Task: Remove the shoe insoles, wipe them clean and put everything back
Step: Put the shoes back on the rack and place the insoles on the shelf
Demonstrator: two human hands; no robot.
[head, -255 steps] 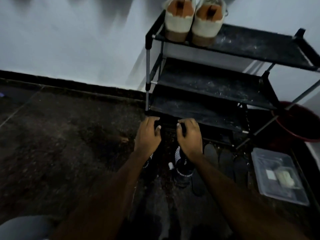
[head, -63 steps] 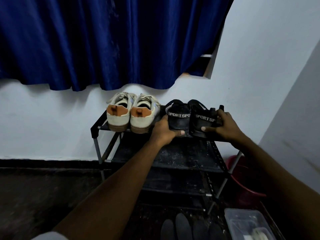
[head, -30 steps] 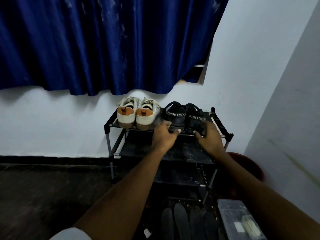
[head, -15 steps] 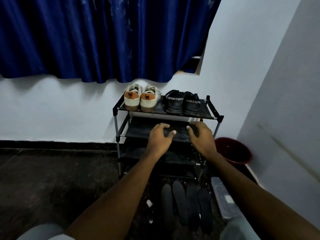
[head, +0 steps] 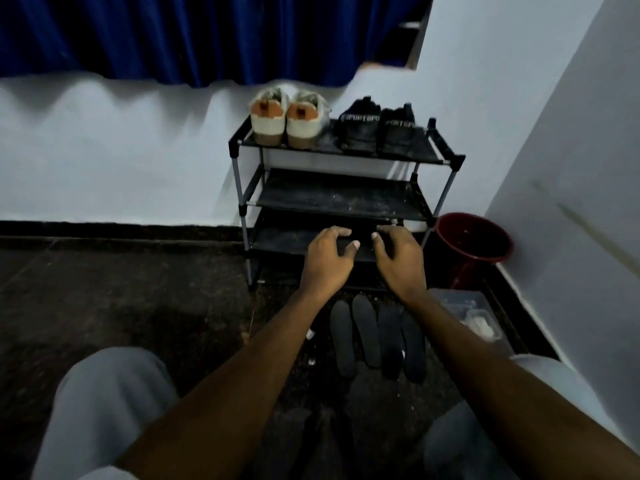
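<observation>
Leaving the black shoes [head: 377,133] on the top shelf [head: 426,150], my left hand [head: 325,263] and right hand [head: 401,263] have dropped, fingers [head: 341,232] loosely curled, empty.

Black shoes [head: 379,131] lifted off the floor onto the rack [head: 446,157] top beside the white pair [head: 285,121], left hand [head: 325,261] and right hand [head: 400,259] since released, lowered before the bottom shelf, holding nothing

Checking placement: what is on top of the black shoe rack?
The rack's top shelf holds cream sneakers with orange heel tabs, left; black fabric sport shoes, right. Their interiors are hidden.
</observation>
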